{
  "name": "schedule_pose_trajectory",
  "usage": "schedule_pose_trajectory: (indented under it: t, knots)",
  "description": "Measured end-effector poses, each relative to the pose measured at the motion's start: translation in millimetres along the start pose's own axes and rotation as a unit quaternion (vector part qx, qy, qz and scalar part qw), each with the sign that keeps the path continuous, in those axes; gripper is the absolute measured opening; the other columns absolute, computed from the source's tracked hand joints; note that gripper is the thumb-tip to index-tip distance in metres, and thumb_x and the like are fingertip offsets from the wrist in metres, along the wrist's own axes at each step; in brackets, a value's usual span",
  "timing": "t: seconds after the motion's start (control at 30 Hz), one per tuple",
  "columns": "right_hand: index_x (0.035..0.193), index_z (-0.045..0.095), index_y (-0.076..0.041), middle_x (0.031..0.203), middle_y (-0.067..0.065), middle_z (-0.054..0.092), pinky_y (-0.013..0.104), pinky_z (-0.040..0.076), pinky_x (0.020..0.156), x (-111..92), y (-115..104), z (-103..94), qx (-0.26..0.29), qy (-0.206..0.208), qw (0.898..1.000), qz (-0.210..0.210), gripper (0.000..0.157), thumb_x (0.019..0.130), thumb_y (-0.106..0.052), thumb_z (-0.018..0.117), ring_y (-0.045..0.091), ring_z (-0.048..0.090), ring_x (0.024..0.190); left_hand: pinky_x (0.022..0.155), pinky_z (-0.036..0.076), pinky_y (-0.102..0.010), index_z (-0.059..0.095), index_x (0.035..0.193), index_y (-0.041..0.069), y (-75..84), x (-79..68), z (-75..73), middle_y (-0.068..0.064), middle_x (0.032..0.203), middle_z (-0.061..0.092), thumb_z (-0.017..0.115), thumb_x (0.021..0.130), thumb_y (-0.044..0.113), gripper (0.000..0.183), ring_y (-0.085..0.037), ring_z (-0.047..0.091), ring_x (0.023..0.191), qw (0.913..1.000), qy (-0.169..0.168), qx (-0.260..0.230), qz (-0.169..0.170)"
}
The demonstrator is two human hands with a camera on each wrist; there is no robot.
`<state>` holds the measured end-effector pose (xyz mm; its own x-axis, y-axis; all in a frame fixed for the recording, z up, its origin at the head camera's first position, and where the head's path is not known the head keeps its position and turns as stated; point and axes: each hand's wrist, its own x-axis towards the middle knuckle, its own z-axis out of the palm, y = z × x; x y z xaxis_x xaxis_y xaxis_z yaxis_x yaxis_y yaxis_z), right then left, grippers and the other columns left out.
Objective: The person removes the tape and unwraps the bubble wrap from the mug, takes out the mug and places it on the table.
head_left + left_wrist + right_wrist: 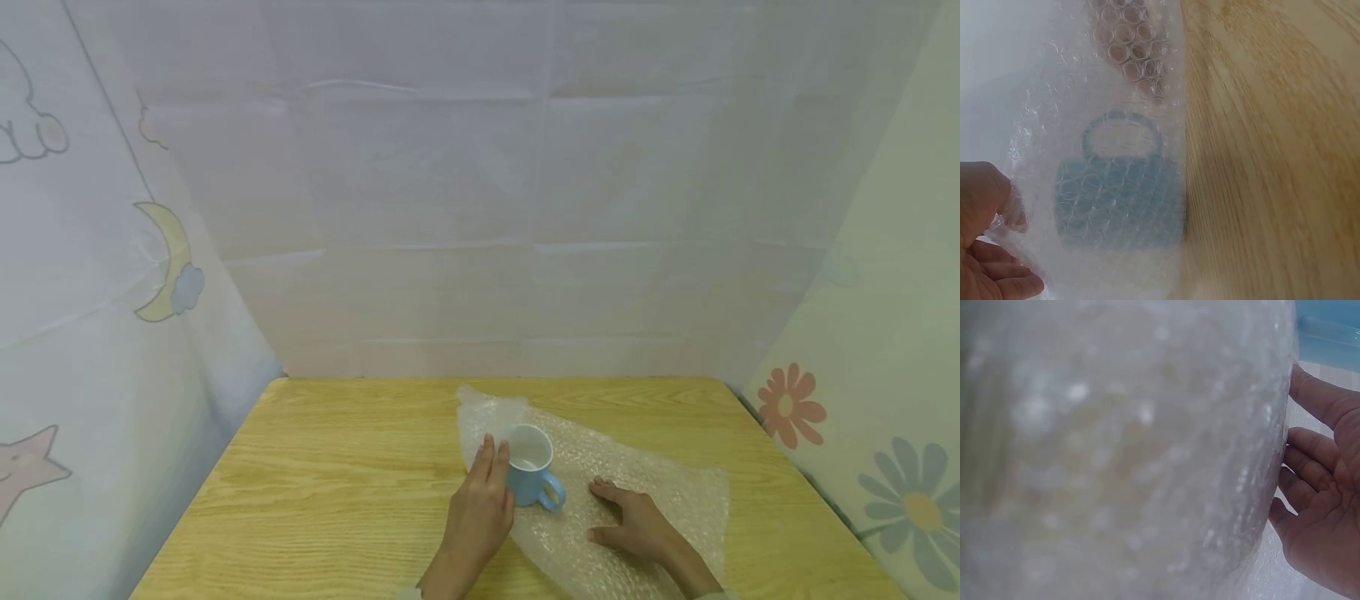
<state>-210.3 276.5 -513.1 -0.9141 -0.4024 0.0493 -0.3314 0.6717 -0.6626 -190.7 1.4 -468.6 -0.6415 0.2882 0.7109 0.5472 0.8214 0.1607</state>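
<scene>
A light blue mug (524, 483) with a white inside stands upright on a sheet of clear bubble wrap (675, 492), its handle turned toward the right hand. My left hand (480, 512) is at the mug's left side. In the left wrist view its thumb and fingers (1013, 284) pinch the edge of the raised wrap, and the mug shows through the bubbles. My right hand (637, 525) rests on the wrap right of the handle, thumb and fingers spread. In the right wrist view its fingertips touch the wrap, which bulges close to the camera.
The wooden table (337, 483) extends to both sides of the wrap. A pale sheet (450, 208) hangs behind it, and printed curtains (885, 333) with flowers stand along the right side. Part of the wrap reaches back toward the table's far edge.
</scene>
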Motion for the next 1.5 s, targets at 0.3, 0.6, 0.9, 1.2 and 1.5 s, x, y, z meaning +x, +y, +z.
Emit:
schedule_pose_trajectory:
  t: [0.3, 0.6, 0.9, 1.2, 1.5]
  knots:
    - [0.132, 0.05, 0.012, 0.14, 0.033, 0.041, 0.064, 0.025, 0.103, 0, 1, -0.1, -0.007, 0.001, 1.0, -0.006, 0.075, 0.08, -0.034, 0.078, 0.053, 0.035, 0.129, 0.066, 0.056, -0.019, 0.049, 0.129, -0.015, -1.2, -3.2, -0.1, -0.036, 0.128, 0.05, 0.067, 0.071, -0.006, 0.062, -0.04, 0.061, 0.107, 0.9985, 0.021, -0.044, -0.024]
    - [0.131, 0.049, 0.014, 0.139, 0.034, 0.04, 0.063, 0.025, 0.102, -1, -3, -1.9, -0.007, -0.002, 1.0, -0.011, 0.075, 0.08, -0.033, 0.078, 0.053, 0.034, 0.129, 0.073, 0.056, -0.022, 0.041, 0.135, -0.017, 0.5, -5.9, -7.9, -0.039, 0.135, 0.041, 0.067, 0.071, -0.009, 0.069, -0.045, 0.055, 0.114, 0.9908, 0.027, -0.109, -0.075]
    - [0.131, 0.05, 0.013, 0.139, 0.034, 0.04, 0.063, 0.025, 0.102, -2, -3, -2.5, -0.011, -0.001, 1.0, -0.015, 0.074, 0.081, -0.033, 0.078, 0.054, 0.034, 0.128, 0.1, 0.038, -0.046, 0.035, 0.141, -0.014, 1.0, -10.0, -15.4, -0.033, 0.146, 0.031, 0.065, 0.075, -0.008, 0.073, -0.044, 0.035, 0.132, 0.9639, 0.017, -0.201, -0.174]
    - [0.132, 0.048, 0.013, 0.14, 0.034, 0.039, 0.064, 0.024, 0.102, -2, -2, -1.4, 0.0, -0.002, 1.0, -0.011, 0.075, 0.08, -0.031, 0.078, 0.054, 0.033, 0.129, 0.09, 0.046, -0.051, 0.025, 0.149, -0.007, -1.5, -16.0, -15.2, -0.031, 0.153, 0.016, 0.056, 0.072, -0.018, 0.083, -0.049, 0.027, 0.133, 0.9301, 0.01, -0.285, -0.232]
    - [0.132, 0.049, 0.012, 0.139, 0.034, 0.041, 0.065, 0.025, 0.102, -2, -1, -1.1, -0.004, 0.002, 1.0, -0.013, 0.074, 0.081, -0.033, 0.078, 0.054, 0.034, 0.129, 0.097, 0.039, -0.048, 0.015, 0.152, -0.005, -8.3, -21.2, -17.3, -0.028, 0.155, 0.01, 0.058, 0.072, -0.016, 0.091, -0.044, 0.02, 0.138, 0.9079, 0.02, -0.321, -0.269]
